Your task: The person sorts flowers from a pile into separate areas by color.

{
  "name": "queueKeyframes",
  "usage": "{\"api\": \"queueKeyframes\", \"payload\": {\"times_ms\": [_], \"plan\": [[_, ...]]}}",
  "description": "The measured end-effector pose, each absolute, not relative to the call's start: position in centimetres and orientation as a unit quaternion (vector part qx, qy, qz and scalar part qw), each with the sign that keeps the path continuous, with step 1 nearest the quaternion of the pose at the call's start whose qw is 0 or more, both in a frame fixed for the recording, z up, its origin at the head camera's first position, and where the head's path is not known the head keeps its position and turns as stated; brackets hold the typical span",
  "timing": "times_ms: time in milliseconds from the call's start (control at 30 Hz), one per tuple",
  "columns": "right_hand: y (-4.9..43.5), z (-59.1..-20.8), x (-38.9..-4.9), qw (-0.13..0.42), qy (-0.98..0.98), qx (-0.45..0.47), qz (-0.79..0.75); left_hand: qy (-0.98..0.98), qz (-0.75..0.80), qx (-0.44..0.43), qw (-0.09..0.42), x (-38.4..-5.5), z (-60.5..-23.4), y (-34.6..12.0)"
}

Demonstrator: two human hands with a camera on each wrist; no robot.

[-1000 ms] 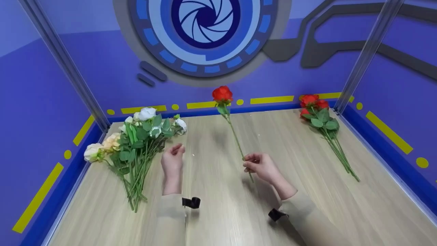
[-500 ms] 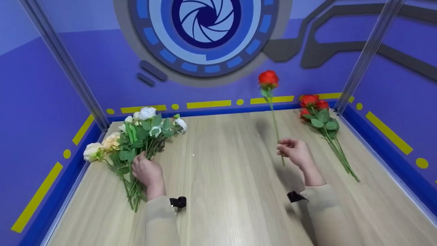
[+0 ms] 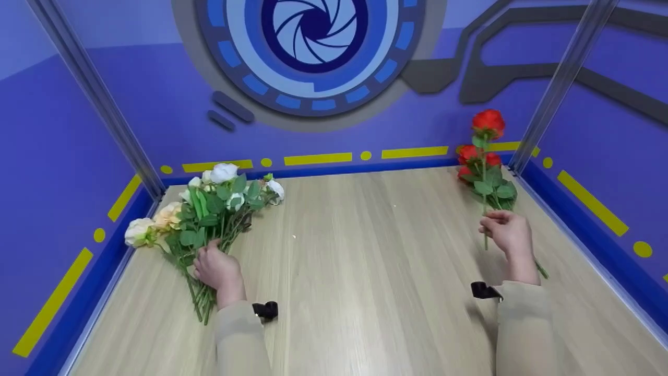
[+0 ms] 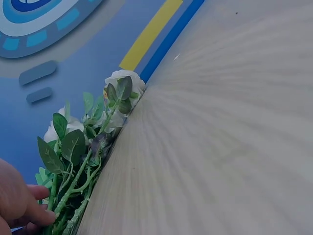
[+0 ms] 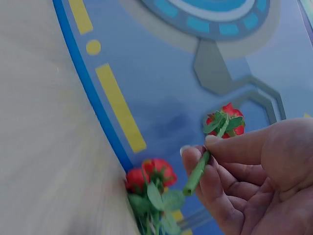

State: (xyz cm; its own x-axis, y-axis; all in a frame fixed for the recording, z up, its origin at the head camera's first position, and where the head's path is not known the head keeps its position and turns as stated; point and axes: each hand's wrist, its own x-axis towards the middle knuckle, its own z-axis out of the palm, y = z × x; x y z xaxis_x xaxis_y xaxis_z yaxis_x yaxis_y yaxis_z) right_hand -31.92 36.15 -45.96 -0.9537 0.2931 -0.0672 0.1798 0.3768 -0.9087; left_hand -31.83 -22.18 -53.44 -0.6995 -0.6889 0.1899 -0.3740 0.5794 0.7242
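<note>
Upright over the right side of the table, a red rose (image 3: 488, 124) is pinched low on its green stem by my right hand (image 3: 510, 235). Its cut stem end points toward the camera in the right wrist view, between thumb and fingers (image 5: 220, 161). Behind it lie several red roses (image 3: 469, 154), partly covered by the held one. On the left, my left hand (image 3: 218, 269) is at the stems of a bunch of white and cream flowers (image 3: 224, 173). In the left wrist view its fingers (image 4: 44, 215) close around a green flower stem (image 4: 53, 193).
The wooden table (image 3: 344, 250) stretches between the two groups of flowers. Blue panels with yellow marks (image 3: 318, 158) enclose it at the back and sides. Metal posts (image 3: 543, 94) stand at the back corners. Each sleeve carries a black wrist strap (image 3: 485, 290).
My right hand has carried the red rose from the middle to the right, over the lying red roses. My left hand has moved left and down onto the white flowers' stems.
</note>
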Motion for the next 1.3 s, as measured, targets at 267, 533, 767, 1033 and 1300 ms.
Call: {"api": "queueKeyframes", "payload": {"times_ms": [267, 533, 767, 1033, 1300], "plan": [[40.2, -47.8, -30.9, 0.127, -0.880, -0.237, 0.392, -0.852, -0.344, 0.325, 0.222, -31.9, -53.4, -22.2], [43.0, -50.0, -30.2, 0.157, -0.881, -0.276, 0.351, -0.868, -0.318, 0.337, 0.178, -31.7, -52.3, -22.0], [43.9, -51.4, -30.2, 0.128, -0.886, -0.283, 0.343, -0.885, -0.324, 0.316, 0.112, -31.3, -51.0, -22.1], [44.1, -51.9, -30.0, 0.073, -0.867, -0.337, 0.359, -0.881, -0.344, 0.316, 0.069, -30.9, -49.8, -21.9], [44.2, -51.8, -29.8, 0.066, -0.866, -0.340, 0.361, -0.878, -0.367, 0.289, 0.106, -30.9, -48.4, -21.0]]}}
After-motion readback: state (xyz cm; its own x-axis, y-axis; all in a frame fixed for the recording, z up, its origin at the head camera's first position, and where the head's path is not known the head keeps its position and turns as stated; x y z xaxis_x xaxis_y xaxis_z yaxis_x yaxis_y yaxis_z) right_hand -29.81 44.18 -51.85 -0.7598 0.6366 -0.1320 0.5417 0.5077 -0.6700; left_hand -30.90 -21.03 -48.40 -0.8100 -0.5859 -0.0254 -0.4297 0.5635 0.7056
